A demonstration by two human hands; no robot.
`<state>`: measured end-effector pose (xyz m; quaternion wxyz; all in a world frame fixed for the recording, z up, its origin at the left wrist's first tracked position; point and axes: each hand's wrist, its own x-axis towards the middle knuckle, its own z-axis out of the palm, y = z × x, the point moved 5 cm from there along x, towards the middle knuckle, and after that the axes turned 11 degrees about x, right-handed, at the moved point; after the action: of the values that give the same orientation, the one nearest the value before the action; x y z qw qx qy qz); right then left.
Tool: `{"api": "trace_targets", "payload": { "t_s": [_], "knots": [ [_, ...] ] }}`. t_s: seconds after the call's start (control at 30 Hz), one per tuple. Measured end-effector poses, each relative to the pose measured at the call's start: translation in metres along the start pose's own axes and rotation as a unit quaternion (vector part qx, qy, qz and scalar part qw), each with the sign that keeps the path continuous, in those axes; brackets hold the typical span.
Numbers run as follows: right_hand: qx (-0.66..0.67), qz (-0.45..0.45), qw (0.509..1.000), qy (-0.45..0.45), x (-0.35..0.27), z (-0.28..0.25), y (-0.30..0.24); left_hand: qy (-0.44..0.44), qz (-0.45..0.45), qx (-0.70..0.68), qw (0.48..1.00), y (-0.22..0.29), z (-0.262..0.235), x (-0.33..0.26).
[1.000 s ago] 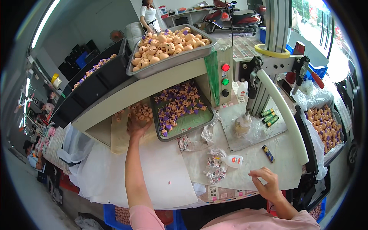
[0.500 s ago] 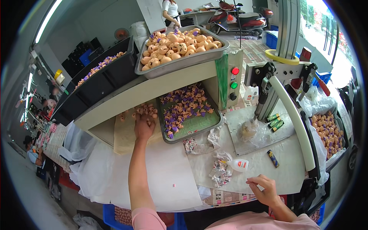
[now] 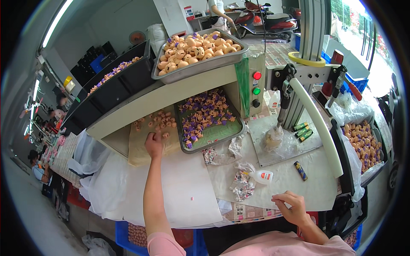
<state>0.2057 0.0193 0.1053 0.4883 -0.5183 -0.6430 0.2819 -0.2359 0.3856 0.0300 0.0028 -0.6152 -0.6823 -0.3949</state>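
Note:
My left hand [image 3: 154,144] is closed, knuckles up, over the tan sheet [image 3: 141,155] under the beige housing. Whatever its curled fingers hold, if anything, is hidden. One small peach piece [image 3: 165,135] lies right beside those fingers. Beyond it are several loose peach pieces [image 3: 161,119] on the sheet. To their right, a dark tray [image 3: 183,143] with a green bottom holds a heap of peach-and-purple small parts [image 3: 205,109]. My right hand [image 3: 294,207] hovers near the table's front edge, loosely bent, thumb apart from the fingers, with nothing visible in it.
Atop the housing [image 3: 171,96] sit a metal tray [image 3: 200,64] of peach heads and a long black bin [image 3: 115,98]. A white bottle [image 3: 261,176], patterned cloth [image 3: 243,187], batteries [image 3: 300,170] and a clamp press [image 3: 316,123] stand right. A box of parts [image 3: 363,145] is far right.
My left hand has drawn back toward me from the loose pieces, and its fingers have curled. My right hand has hardly moved. The view has shifted slightly; the person behind has moved right.

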Motion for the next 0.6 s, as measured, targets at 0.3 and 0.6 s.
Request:
{"api": "trace_targets", "payload": {
  "t_s": [0.3, 0.6],
  "knots": [
    [-0.037, -0.034, 0.998, 0.03, 0.02, -0.006, 0.002, -0.106, -0.39, -0.74, 0.538, 0.01, -0.022, -0.068],
    [-0.194, -0.028, 0.98, -0.028, 0.057, 0.021, 0.032, -0.283, -0.337, -0.781, 0.444, 0.149, -0.07, -0.21]
  ]
}}
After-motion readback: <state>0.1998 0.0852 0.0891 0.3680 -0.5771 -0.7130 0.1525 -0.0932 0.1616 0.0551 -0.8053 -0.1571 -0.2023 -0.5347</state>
